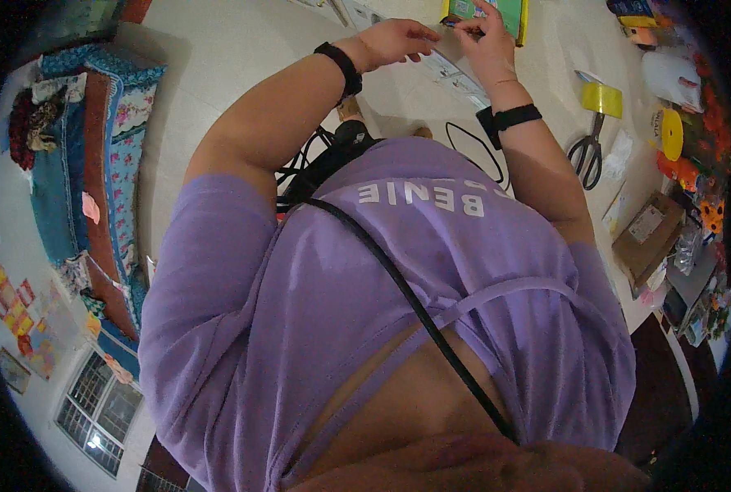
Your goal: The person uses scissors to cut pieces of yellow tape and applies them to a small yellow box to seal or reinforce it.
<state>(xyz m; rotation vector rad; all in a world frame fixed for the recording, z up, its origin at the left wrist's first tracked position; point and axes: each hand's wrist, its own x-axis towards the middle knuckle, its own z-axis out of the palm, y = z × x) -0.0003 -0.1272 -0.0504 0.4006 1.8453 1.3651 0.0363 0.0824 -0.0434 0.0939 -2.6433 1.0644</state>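
Observation:
My left hand (396, 44), with a black wristband, is raised at the top of the view with its fingers loosely bent and apart. Nothing can be made out in it. Close beside it on the right is my right hand (488, 46), also with a black band at the wrist. Its thumb and finger pinch a small dark object (450, 23), too small to identify. Behind the right hand lies a green and yellow flat package (516, 17). A long pale printed strip (454, 77) runs below the hands.
On the right lie black-handled scissors (586, 154) with a yellow item (602, 100) over the blades, a yellow ribbon roll (671, 135), a brown parcel (648, 237) and orange artificial flowers (713, 215). A black cable (402, 289) crosses my chest. Fabric-covered furniture (101, 166) stands at left.

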